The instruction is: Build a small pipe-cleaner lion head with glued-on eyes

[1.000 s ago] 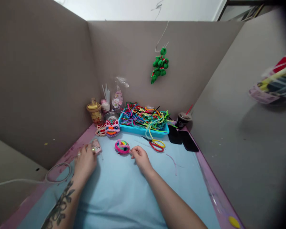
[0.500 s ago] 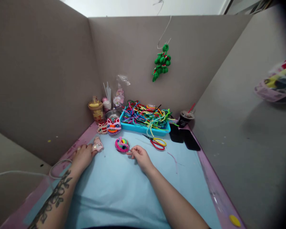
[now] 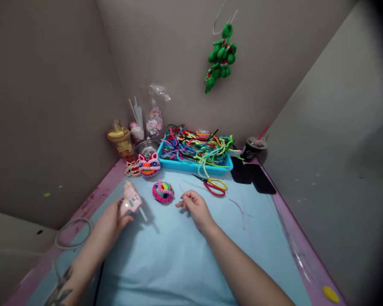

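Observation:
My left hand (image 3: 115, 219) is closed around a pink glue gun (image 3: 131, 203), lifted over the cloth, with a white stick poking out of its lower end. My right hand (image 3: 193, 206) pinches a thin wire-like piece (image 3: 181, 187), too small to make out well. Between the two hands a round pink and rainbow pipe-cleaner piece (image 3: 163, 192) with a dark eye lies on the cloth, touched by neither. Behind it sit a pink lion-head figure (image 3: 149, 165) and a cream-and-red one (image 3: 132, 169).
A blue tray (image 3: 194, 167) of pipe cleaners stands at the back. Scissors (image 3: 215, 186), a pink pipe-cleaner scrap (image 3: 241, 211) and black pads (image 3: 258, 178) lie to the right. Cups stand in both back corners. A white cable (image 3: 73, 233) loops at left.
My left hand has picked up the pink glue gun from the cloth and tilted it. My right hand stays in its pinch near the round piece. The view has tipped downward.

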`<move>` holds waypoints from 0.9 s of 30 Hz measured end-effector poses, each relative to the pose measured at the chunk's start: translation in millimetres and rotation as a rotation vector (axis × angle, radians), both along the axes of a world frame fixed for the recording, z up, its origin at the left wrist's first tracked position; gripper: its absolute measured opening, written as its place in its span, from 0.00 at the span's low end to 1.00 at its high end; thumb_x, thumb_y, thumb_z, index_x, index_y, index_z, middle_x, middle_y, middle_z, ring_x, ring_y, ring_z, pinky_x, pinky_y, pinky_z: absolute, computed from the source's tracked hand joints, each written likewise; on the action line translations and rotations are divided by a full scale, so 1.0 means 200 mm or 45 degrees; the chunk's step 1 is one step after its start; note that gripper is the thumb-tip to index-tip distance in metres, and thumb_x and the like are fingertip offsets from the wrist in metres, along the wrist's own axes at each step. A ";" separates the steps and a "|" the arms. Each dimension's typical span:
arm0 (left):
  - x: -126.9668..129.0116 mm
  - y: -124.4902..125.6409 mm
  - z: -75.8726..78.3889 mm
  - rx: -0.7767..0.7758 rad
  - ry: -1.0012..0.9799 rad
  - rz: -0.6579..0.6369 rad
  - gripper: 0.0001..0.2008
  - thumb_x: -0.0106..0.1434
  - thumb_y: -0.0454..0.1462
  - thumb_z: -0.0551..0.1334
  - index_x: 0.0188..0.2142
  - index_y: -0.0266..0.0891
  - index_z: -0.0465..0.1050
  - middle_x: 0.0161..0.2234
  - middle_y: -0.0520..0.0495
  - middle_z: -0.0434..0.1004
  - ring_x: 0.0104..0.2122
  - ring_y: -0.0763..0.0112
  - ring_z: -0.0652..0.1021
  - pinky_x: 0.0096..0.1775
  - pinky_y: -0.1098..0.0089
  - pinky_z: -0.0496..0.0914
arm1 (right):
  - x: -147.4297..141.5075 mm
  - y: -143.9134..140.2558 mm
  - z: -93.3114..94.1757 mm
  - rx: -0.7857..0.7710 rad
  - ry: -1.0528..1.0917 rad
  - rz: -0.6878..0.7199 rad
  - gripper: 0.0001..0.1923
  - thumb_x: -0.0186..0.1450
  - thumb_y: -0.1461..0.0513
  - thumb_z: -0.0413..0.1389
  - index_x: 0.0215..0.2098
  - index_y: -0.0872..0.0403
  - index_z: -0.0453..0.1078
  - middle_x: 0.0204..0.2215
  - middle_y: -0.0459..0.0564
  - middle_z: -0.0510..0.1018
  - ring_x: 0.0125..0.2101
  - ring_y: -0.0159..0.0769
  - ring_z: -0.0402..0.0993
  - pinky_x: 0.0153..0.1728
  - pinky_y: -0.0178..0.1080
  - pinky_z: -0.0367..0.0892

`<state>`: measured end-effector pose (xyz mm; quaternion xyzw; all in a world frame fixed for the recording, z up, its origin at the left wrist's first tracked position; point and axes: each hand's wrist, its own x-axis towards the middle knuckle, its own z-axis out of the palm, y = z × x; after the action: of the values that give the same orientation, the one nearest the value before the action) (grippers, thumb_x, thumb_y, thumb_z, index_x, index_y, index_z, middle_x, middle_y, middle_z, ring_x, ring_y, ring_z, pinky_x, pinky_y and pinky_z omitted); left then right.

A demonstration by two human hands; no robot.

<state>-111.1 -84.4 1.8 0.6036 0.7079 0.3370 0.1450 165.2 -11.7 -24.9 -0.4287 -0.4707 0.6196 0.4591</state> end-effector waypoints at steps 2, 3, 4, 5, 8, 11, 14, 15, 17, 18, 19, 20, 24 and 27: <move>0.10 -0.05 -0.07 -0.129 0.024 -0.081 0.28 0.49 0.45 0.65 0.49 0.37 0.64 0.43 0.36 0.75 0.41 0.49 0.76 0.43 0.54 0.70 | 0.00 0.00 -0.01 -0.001 0.026 -0.031 0.13 0.59 0.52 0.54 0.31 0.53 0.64 0.13 0.39 0.67 0.25 0.36 0.75 0.22 0.31 0.58; 0.15 -0.08 -0.09 -0.171 0.004 -0.156 0.29 0.52 0.45 0.63 0.51 0.37 0.62 0.42 0.37 0.75 0.40 0.51 0.77 0.41 0.56 0.71 | 0.00 0.00 -0.01 -0.003 0.042 -0.043 0.12 0.59 0.53 0.55 0.30 0.54 0.64 0.13 0.39 0.66 0.25 0.35 0.75 0.23 0.32 0.59; 0.21 -0.10 -0.11 -0.205 0.000 -0.257 0.28 0.53 0.45 0.63 0.52 0.38 0.61 0.41 0.38 0.76 0.39 0.53 0.78 0.41 0.57 0.71 | 0.01 0.00 -0.01 -0.005 0.056 -0.050 0.12 0.59 0.53 0.55 0.30 0.54 0.64 0.13 0.39 0.67 0.25 0.35 0.74 0.24 0.32 0.60; 0.25 -0.12 -0.13 -0.190 0.003 -0.326 0.27 0.53 0.45 0.63 0.51 0.38 0.62 0.41 0.38 0.76 0.39 0.54 0.78 0.40 0.57 0.72 | 0.01 0.00 -0.02 -0.010 0.068 -0.057 0.11 0.59 0.54 0.55 0.30 0.54 0.65 0.14 0.39 0.67 0.25 0.34 0.74 0.25 0.33 0.61; 0.35 -0.16 -0.14 -0.120 0.009 -0.476 0.21 0.56 0.43 0.63 0.48 0.40 0.66 0.41 0.39 0.75 0.39 0.56 0.77 0.41 0.58 0.73 | 0.02 0.00 -0.02 -0.027 0.081 -0.069 0.11 0.59 0.54 0.55 0.30 0.53 0.65 0.14 0.39 0.66 0.25 0.34 0.73 0.26 0.34 0.62; 0.37 -0.17 -0.16 -0.046 0.059 -0.460 0.19 0.58 0.42 0.61 0.48 0.41 0.67 0.46 0.37 0.71 0.43 0.56 0.76 0.44 0.57 0.72 | 0.02 -0.01 -0.01 -0.042 0.069 -0.072 0.11 0.59 0.54 0.56 0.30 0.53 0.65 0.14 0.39 0.66 0.25 0.35 0.74 0.28 0.35 0.63; 0.35 -0.16 -0.20 0.037 0.130 -0.392 0.18 0.58 0.42 0.61 0.48 0.41 0.68 0.51 0.36 0.68 0.45 0.54 0.75 0.45 0.55 0.72 | 0.02 -0.01 -0.01 -0.053 0.076 -0.060 0.11 0.59 0.53 0.56 0.30 0.53 0.65 0.14 0.39 0.66 0.25 0.34 0.73 0.28 0.35 0.64; 0.34 -0.16 -0.22 0.061 0.150 -0.390 0.18 0.58 0.42 0.62 0.48 0.41 0.68 0.51 0.36 0.68 0.46 0.54 0.75 0.45 0.54 0.72 | 0.02 -0.02 -0.01 -0.055 0.080 -0.056 0.11 0.59 0.53 0.56 0.30 0.53 0.65 0.14 0.39 0.66 0.24 0.34 0.73 0.28 0.35 0.63; 0.33 -0.15 -0.25 0.097 0.177 -0.406 0.19 0.58 0.44 0.62 0.48 0.42 0.67 0.48 0.37 0.71 0.46 0.53 0.75 0.45 0.53 0.71 | 0.02 -0.02 -0.02 -0.061 0.084 -0.046 0.11 0.59 0.54 0.56 0.30 0.53 0.66 0.14 0.39 0.67 0.24 0.34 0.73 0.28 0.35 0.63; 0.33 -0.15 -0.26 0.108 0.183 -0.413 0.20 0.58 0.44 0.62 0.48 0.42 0.67 0.47 0.38 0.72 0.45 0.53 0.75 0.45 0.53 0.72 | 0.02 -0.02 -0.02 -0.062 0.089 -0.045 0.11 0.59 0.54 0.56 0.30 0.53 0.66 0.14 0.40 0.67 0.24 0.33 0.73 0.28 0.35 0.63; 0.33 -0.14 -0.27 0.114 0.186 -0.414 0.20 0.57 0.45 0.62 0.48 0.42 0.67 0.46 0.38 0.73 0.45 0.54 0.75 0.45 0.53 0.72 | 0.02 -0.02 -0.02 -0.064 0.097 -0.045 0.10 0.59 0.54 0.56 0.30 0.53 0.66 0.14 0.40 0.67 0.24 0.33 0.73 0.28 0.35 0.63; 0.33 -0.14 -0.27 0.117 0.186 -0.410 0.20 0.57 0.46 0.63 0.48 0.41 0.68 0.46 0.38 0.73 0.44 0.54 0.75 0.44 0.54 0.72 | 0.02 -0.02 -0.02 -0.066 0.102 -0.045 0.10 0.59 0.54 0.56 0.30 0.53 0.66 0.14 0.40 0.67 0.24 0.33 0.73 0.28 0.35 0.63; 0.34 -0.12 -0.25 0.111 0.181 -0.395 0.20 0.56 0.46 0.63 0.46 0.40 0.68 0.43 0.39 0.74 0.42 0.55 0.76 0.42 0.55 0.73 | 0.02 -0.02 -0.02 -0.075 0.109 -0.056 0.10 0.59 0.54 0.57 0.29 0.53 0.66 0.14 0.39 0.67 0.24 0.33 0.72 0.28 0.35 0.63; 0.35 -0.12 -0.23 0.104 0.185 -0.387 0.17 0.58 0.45 0.62 0.45 0.40 0.68 0.42 0.39 0.74 0.40 0.56 0.76 0.41 0.56 0.73 | 0.02 -0.02 -0.02 -0.076 0.108 -0.042 0.10 0.59 0.54 0.57 0.29 0.53 0.66 0.14 0.39 0.67 0.23 0.33 0.72 0.29 0.36 0.64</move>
<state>-40.7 -107.6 -44.9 0.7318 0.6028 0.2951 0.1181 169.1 -16.2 -28.1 -0.4234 -0.4250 0.6432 0.4759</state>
